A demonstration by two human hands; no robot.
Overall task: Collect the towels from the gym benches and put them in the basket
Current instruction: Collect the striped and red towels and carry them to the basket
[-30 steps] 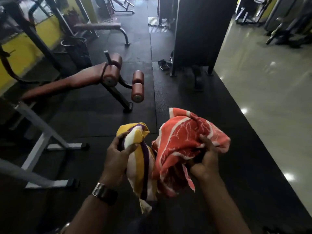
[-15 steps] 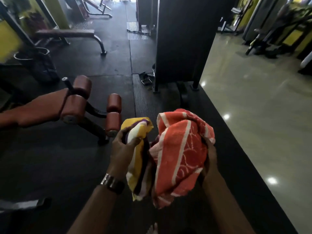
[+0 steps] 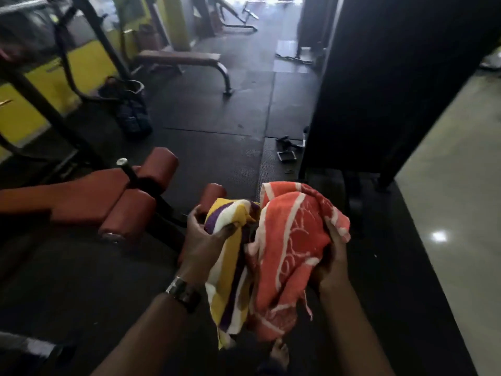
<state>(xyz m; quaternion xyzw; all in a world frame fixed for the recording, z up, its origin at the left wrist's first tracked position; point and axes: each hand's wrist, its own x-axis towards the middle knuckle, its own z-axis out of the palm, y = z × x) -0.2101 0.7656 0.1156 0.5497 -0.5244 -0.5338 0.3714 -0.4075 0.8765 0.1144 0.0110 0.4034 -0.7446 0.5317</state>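
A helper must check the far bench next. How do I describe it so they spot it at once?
Follow the yellow wall on the left, past the near red-padded bench with roller pads. Farther back on the black mat stands the flat bench: level brown top, no rollers, a curved metal leg.

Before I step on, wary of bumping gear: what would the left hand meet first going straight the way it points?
Probably the red foot roller just beyond the left hand, which holds the striped towel; depth is unclear.
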